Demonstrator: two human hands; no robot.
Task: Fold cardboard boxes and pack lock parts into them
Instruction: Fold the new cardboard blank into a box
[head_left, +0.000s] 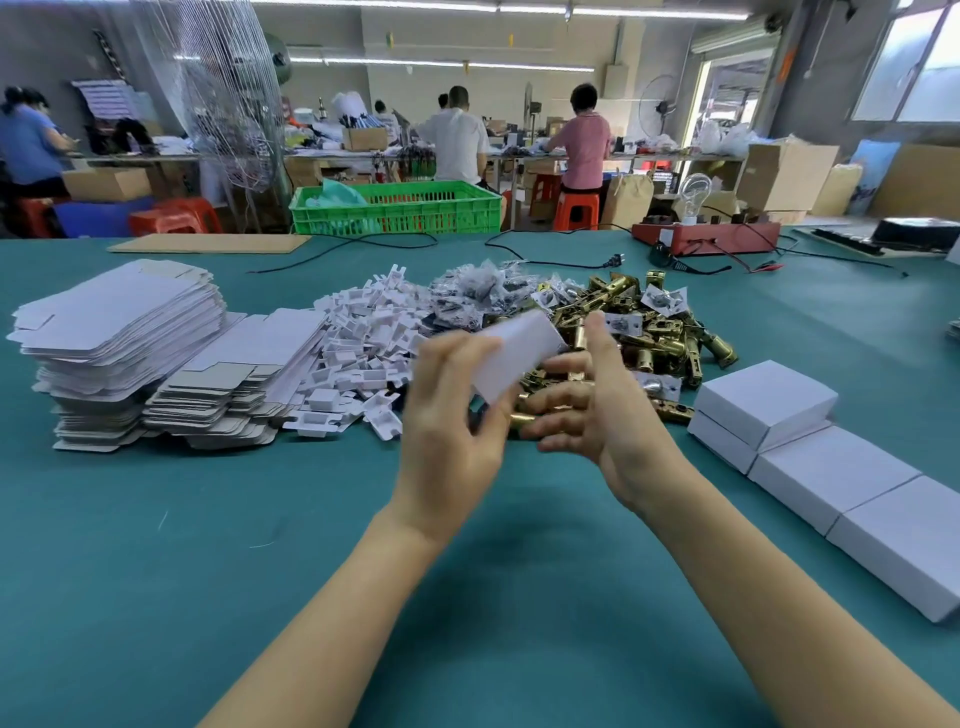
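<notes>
A small white cardboard box is held tilted above the green table, blurred by motion. My left hand grips its lower left end with curled fingers. My right hand is beside its right end, fingers spread under and against it. Behind the hands lies a heap of brass lock latches, bagged small parts and white plastic inserts. Flat white box blanks are stacked at the left.
Finished white boxes stand in a row at the right, one stacked on top. A red device with a bulb and black cables lie at the far edge. A green crate and other workers are beyond.
</notes>
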